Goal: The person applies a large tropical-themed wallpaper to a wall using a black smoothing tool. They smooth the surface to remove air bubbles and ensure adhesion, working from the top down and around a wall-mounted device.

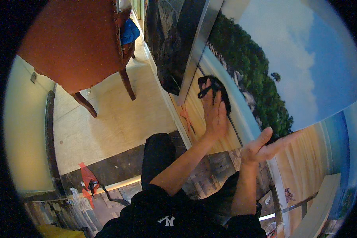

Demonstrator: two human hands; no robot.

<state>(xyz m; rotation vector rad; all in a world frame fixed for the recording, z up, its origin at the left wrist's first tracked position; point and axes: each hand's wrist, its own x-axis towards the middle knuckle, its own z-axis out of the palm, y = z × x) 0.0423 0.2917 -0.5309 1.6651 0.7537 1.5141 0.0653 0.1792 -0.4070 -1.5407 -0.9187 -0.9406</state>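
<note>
A large panel printed with a beach, trees and sky point(288, 59) stands open before me at the right. My left hand point(215, 113) presses a black cloth point(223, 92) against the sand-coloured lower part of the printed surface, fingers spread over it. My right hand point(264, 147) supports the lower edge of the panel, palm up, with the thumb raised and the fingers stretched beneath the edge. A metal strip point(193, 56) runs along the panel's left side. An orange-red ribbon-like piece point(186, 116) lies left of my left hand.
A brown upholstered chair point(74, 38) with wooden legs stands at the upper left, a blue item point(130, 32) beside it. Black plastic sheeting point(166, 44) hangs beside the metal strip. A torn red bag point(88, 178) lies on the floor at lower left. A pale board point(318, 208) leans at lower right.
</note>
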